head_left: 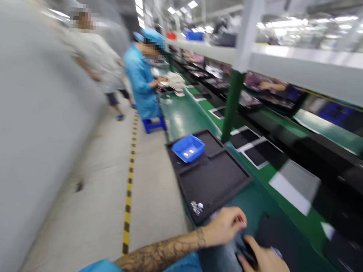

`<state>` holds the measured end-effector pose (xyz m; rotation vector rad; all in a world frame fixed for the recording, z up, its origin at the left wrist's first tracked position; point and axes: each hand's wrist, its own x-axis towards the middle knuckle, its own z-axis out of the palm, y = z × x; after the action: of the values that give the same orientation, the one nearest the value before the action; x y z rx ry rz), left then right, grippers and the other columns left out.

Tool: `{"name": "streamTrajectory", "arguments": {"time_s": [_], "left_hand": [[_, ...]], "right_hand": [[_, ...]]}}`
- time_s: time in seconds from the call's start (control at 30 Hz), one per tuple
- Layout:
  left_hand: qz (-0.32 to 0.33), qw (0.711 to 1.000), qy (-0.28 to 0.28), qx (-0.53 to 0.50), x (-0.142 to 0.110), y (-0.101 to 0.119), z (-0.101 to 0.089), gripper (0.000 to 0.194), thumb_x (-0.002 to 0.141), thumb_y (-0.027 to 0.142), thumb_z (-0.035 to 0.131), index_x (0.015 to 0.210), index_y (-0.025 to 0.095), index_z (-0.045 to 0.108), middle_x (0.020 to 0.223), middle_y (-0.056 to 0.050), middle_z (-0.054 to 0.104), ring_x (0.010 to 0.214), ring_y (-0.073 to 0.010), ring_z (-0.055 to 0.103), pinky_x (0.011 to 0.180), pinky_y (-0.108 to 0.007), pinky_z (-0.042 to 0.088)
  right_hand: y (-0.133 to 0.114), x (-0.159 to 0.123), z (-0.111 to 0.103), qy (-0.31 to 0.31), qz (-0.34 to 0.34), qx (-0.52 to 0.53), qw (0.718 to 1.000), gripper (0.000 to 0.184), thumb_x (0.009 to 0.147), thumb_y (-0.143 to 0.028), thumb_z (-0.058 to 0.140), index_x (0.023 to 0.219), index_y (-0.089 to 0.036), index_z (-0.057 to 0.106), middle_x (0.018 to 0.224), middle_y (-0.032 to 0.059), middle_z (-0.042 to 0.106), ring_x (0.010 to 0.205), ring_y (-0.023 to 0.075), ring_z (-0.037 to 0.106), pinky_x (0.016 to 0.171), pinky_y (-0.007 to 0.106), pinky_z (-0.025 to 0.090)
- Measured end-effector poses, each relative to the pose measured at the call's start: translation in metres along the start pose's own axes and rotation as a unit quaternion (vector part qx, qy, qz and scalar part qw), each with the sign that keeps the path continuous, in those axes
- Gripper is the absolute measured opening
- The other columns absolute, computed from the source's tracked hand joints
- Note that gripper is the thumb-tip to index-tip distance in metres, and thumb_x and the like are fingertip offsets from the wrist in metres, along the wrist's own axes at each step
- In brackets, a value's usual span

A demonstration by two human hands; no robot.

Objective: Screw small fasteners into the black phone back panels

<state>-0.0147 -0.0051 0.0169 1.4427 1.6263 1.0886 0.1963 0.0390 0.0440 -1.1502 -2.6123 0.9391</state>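
My left hand point(226, 227) is over the near part of the green bench, its thumb and fingertips closed in a pinch. A tiny pale spot shows at the fingertips, too small to name. Close by on the right, my right hand point(269, 271) is closed around a small black object point(249, 254), blurred and partly hidden by the fingers. A flat dark panel point(277, 235) lies on the bench beyond that hand. Just past my left hand, a black tray point(214, 178) has a little heap of clear, shiny small parts point(197, 207) at its near corner.
A blue bin point(188, 148) with a few small pale pieces sits on the tray's far end. Beyond the green post point(232, 104), black panels on white sheets point(260, 152) line the green belt. A co-worker in blue point(143, 78) sits farther along; another person point(96, 58) stands in the aisle.
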Motion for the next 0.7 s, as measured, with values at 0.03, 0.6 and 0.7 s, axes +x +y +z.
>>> {"name": "streamTrajectory", "arguments": {"time_s": [0.03, 0.6, 0.7], "left_hand": [[0.005, 1.0, -0.018, -0.004, 0.003, 0.0, -0.004, 0.002, 0.094, 0.018, 0.072, 0.093, 0.019, 0.073, 0.088, -0.003, 0.075, 0.083, -0.0189, 0.069, 0.079, -0.029, 0.054], [0.05, 0.964, -0.198, 0.169, 0.119, 0.018, 0.024, 0.008, 0.096, 0.028, 0.076, 0.098, 0.023, 0.082, 0.112, -0.008, 0.068, 0.112, -0.0291, 0.055, 0.11, -0.048, 0.044], [0.038, 0.955, -0.226, 0.188, 0.123, 0.024, 0.02, 0.009, 0.097, 0.03, 0.075, 0.099, 0.024, 0.082, 0.114, -0.008, 0.067, 0.113, -0.0288, 0.054, 0.112, -0.048, 0.043]], "right_hand": [[0.0, 0.002, -0.008, -0.025, 0.027, 0.086, 0.996, 0.04, 0.096, -0.051, 0.069, 0.13, -0.031, 0.074, 0.07, 0.0006, 0.067, 0.06, 0.0203, 0.067, 0.054, 0.026, 0.045], [0.094, 0.008, -0.046, 0.282, 0.042, 0.786, 0.548, 0.027, 0.092, -0.042, 0.084, 0.098, -0.022, 0.068, 0.068, -0.0089, 0.04, 0.044, 0.004, 0.024, 0.032, 0.01, 0.025], [0.094, 0.012, -0.047, 0.274, 0.053, 0.784, 0.555, 0.03, 0.089, -0.043, 0.087, 0.097, -0.022, 0.067, 0.066, -0.0093, 0.04, 0.044, 0.0039, 0.021, 0.032, 0.011, 0.023]]}}
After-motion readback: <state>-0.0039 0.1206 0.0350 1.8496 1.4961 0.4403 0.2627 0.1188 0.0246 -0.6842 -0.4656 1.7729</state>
